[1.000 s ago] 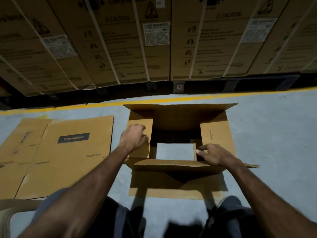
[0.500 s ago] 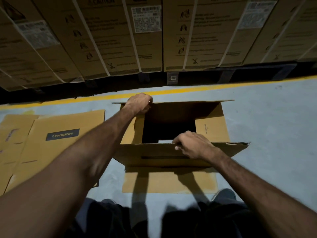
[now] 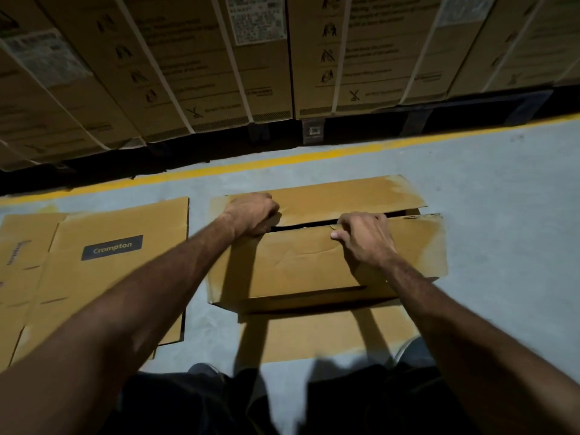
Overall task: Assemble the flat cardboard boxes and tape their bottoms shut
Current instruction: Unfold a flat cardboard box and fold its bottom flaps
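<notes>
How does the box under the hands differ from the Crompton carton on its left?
The box stands erected, its two long flaps folded nearly shut with a dark gap between; the Crompton carton lies flat on the floor. Both hands, left and right, grip the box's flaps; nothing touches the carton. Both are brown corrugated cardboard.

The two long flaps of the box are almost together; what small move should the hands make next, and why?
Probably press the far flap and near flap down until their edges meet. A dark gap remains between them, with the left hand and right hand at that seam. No tape shows, and the seam should close before taping.
</notes>
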### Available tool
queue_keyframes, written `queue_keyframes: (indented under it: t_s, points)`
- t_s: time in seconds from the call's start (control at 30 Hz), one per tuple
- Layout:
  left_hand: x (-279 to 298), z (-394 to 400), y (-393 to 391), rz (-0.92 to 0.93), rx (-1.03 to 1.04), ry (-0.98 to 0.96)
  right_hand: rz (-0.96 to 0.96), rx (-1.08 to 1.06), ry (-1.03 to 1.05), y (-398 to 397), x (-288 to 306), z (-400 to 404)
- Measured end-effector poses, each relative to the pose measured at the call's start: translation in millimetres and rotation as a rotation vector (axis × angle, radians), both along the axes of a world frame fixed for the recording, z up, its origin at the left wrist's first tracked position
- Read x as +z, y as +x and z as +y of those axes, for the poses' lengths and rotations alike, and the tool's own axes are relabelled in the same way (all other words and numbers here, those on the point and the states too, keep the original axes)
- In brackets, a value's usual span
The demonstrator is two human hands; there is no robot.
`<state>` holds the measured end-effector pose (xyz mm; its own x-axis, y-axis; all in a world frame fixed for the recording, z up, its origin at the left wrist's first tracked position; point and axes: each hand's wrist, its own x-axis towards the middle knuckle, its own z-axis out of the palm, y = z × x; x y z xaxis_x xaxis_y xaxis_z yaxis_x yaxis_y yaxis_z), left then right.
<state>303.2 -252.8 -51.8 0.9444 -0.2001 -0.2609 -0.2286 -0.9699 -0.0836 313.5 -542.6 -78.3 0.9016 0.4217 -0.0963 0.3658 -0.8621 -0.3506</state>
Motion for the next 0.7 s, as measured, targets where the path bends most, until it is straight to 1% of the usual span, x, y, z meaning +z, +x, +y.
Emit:
queue_keyframes:
  t_s: [0.07, 0.13, 0.2, 0.23, 0.33, 0.43, 0.53, 0.63, 0.7]
  points:
    - [-12, 3, 2, 0.001, 0.050, -0.047, -0.060, -0.063, 0.000, -3, -21, 4]
    - [-22, 10, 4, 0.066, 0.123, -0.133, -0.130, -0.154, -0.007, -9, -39, 8]
    - [-30, 14, 6, 0.104, 0.161, -0.207, -0.147, -0.247, -0.023, -18, -49, 9]
    - [-33, 15, 6, 0.088, 0.173, -0.232, -0.141, -0.278, -0.035, -21, -52, 9]
    - [-45, 11, 4, 0.021, 0.216, -0.193, -0.108, -0.348, -0.073, -29, -59, 10]
    - [-59, 3, 4, 0.056, 0.208, -0.133, -0.016, -0.453, -0.070, -39, -73, 9]
    - [-70, -5, 9, 0.084, 0.207, -0.127, 0.060, -0.537, -0.098, -54, -88, 6]
    - [-73, -8, 16, 0.108, 0.214, -0.134, 0.045, -0.555, -0.134, -63, -95, 10]
    - [-71, -8, 24, 0.129, 0.213, -0.143, 0.034, -0.579, -0.120, -67, -96, 14]
